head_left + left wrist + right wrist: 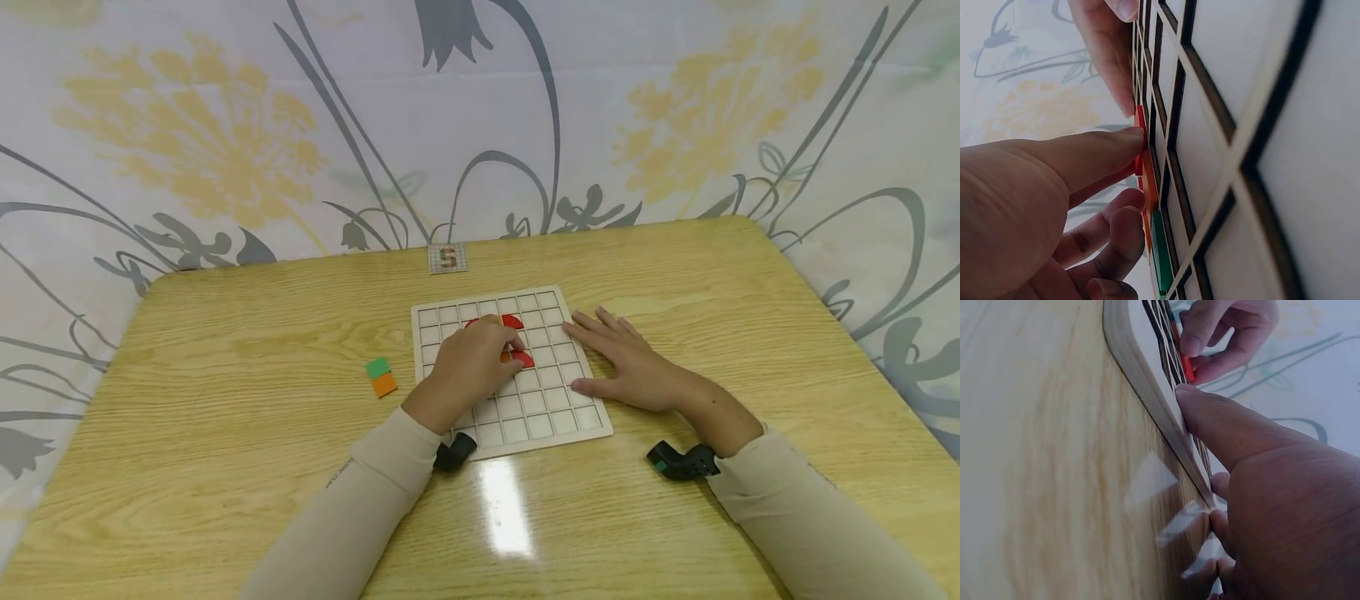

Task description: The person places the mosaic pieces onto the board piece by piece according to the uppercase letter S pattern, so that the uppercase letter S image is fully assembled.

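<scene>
A white grid board (555, 400) with square cells lies on the table. Over its middle, my left hand (472, 358) pinches a red curved-edge piece (524, 359) with thumb and fingers, down at the grid. Another red curved piece (513, 322) sits farther back, partly covered by the fingers. In the left wrist view, an orange piece (1150, 181) and a green piece (1160, 253) stand beside the red one. My right hand (637, 367) rests at the board's right edge, fingers spread and thumb touching the rim. The left hand hides some of the pieces.
Left of the board, a loose green tile (378, 367) and an orange tile (384, 385) lie touching on the wooden table (247, 400). Behind the board is a small card (447, 258) with an S-like pattern on a grid. A flower-patterned cloth (420, 117) hangs behind the table.
</scene>
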{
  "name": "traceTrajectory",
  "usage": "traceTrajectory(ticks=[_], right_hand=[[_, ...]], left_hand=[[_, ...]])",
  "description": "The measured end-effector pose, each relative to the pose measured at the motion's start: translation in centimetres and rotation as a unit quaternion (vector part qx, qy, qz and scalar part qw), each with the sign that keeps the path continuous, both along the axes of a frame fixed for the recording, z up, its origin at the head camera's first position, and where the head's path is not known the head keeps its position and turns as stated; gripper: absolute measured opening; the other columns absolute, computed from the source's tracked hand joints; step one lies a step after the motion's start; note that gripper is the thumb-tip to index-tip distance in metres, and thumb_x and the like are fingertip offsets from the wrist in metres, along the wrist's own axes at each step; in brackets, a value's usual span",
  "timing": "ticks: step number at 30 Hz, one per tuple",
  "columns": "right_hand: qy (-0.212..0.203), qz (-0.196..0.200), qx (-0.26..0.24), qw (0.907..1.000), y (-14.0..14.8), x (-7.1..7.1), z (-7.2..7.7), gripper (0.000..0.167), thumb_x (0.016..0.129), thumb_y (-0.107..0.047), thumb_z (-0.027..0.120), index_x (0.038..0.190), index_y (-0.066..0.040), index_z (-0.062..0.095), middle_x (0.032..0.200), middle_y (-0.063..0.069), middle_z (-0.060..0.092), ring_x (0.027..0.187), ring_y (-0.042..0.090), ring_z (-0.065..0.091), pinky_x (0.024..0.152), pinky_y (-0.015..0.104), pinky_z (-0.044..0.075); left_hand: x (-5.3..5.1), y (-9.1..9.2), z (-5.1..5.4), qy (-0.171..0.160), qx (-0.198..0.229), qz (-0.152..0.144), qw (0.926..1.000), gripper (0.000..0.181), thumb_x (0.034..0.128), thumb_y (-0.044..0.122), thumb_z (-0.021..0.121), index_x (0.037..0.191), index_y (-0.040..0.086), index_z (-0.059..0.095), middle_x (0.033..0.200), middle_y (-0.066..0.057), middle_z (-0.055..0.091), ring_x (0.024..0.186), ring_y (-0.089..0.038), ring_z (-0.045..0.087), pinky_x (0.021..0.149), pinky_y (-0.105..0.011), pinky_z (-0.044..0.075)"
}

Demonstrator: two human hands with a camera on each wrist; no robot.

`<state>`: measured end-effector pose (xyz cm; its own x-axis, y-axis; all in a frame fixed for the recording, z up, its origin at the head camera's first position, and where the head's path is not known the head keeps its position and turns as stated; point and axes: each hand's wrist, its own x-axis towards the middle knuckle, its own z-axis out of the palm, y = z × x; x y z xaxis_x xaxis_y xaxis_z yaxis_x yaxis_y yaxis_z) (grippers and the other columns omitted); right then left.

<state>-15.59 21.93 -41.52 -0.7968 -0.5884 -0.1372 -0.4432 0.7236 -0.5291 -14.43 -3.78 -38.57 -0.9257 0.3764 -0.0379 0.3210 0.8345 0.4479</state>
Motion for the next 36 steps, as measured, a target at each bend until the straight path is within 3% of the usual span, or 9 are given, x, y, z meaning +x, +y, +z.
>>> traceTrajectory(ticks=[13,17,21,28,36], right_hand=[[0.001,0.0,0.001,1.0,-0.2,0.0,0.0,0.082,0.094,-0.05,0.065,0.16,-0.023,0.024,0.169,0.009,0.014,0.156,0.039,-0.005,0.122,0.061,-0.003],[0.003,0.0,0.003,1.0,-0.2,-0.1,0.0,0.082,0.094,-0.05,0.064,0.16,-0.022,0.024,0.169,0.009,0.013,0.155,0.039,-0.005,0.122,0.061,-0.003],[0.004,0.0,0.003,1.0,-0.3,-0.1,0.1,0.082,0.094,-0.05,0.064,0.16,-0.022,0.025,0.169,0.009,0.013,0.155,0.039,-0.005,0.121,0.062,-0.003],[0.0,0.001,0.003,1.0,-0.3,-0.1,0.0,0.081,0.095,-0.049,0.064,0.16,-0.021,0.025,0.168,0.009,0.013,0.155,0.039,-0.005,0.122,0.061,-0.004],[0.0,-0.001,0.003,1.0,-0.1,0.0,0.1,0.081,0.095,-0.048,0.064,0.16,-0.02,0.024,0.168,0.011,0.014,0.155,0.04,-0.005,0.122,0.061,-0.004]], left_hand=[[0.1,0.0,0.3,0.001,-0.032,-0.002,0.9995,0.021,0.0931,0.028,0.072,0.11,0.018,0.079,0.11,-0.001,0.071,0.091,-0.016,0.066,0.065,-0.032,0.053],[0.2,0.0,0.5,0.005,-0.037,-0.004,0.9993,0.021,0.0932,0.028,0.072,0.11,0.018,0.079,0.108,-0.001,0.07,0.088,-0.015,0.064,0.064,-0.031,0.052],[0.1,-0.2,0.4,0.015,-0.034,-0.006,0.9993,0.021,0.0933,0.03,0.071,0.109,0.019,0.079,0.106,-0.001,0.067,0.074,-0.014,0.061,0.058,-0.027,0.048],[0.1,-1.3,1.4,0.07,-0.006,-0.001,0.9976,0.021,0.0949,0.029,0.069,0.112,0.02,0.076,0.11,-0.002,0.067,0.067,-0.016,0.064,0.053,-0.026,0.048],[0.7,-4.3,2.4,0.107,0.052,0.028,0.9925,0.017,0.0964,0.026,0.067,0.108,0.018,0.078,0.1,0.0,0.067,0.057,-0.011,0.05,0.049,-0.024,0.039]])
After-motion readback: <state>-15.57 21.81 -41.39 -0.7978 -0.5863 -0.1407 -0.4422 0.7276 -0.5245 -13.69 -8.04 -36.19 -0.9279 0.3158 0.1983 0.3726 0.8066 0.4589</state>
